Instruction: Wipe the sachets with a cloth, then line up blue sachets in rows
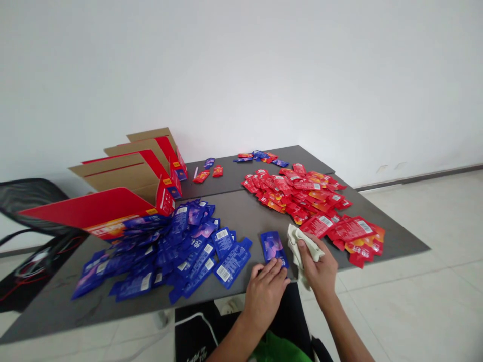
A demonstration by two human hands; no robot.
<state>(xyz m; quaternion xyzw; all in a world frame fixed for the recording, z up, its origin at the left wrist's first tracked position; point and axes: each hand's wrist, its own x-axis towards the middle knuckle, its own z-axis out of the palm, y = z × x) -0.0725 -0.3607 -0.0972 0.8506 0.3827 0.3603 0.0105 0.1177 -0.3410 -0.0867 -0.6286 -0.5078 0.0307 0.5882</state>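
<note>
Nearest me, at the bottom, is green cloth [277,348] by my forearms, with dark cloth [188,344] and a white cable [190,318] to its left, below the bench [234,213]. My left grip [266,289] lies over the near end of a blue packet [272,245], fingers together and stretched along it; I cannot tell whether my thumb pinches it from beneath. That packet lies flat near the bench's near edge, between the two big piles, its far part uncovered. My right grip [318,266] is closed around a crumpled off-white rag [302,247], thumb on top, just to the right of the packet.

On the left spreads the blue pile [177,246], its packets overlapping, several with white barcode labels up. On the right is the red pile [309,191], reaching from the middle of the bench towards its near right edge. Behind the blue pile, open boxes [121,171] stand in a row, red outside and brown inside. On the far part lie a few loose packets [218,171] and, further right, a small mixed heap [260,156] of red and blue. A black mesh chair [35,201] stands far left.
</note>
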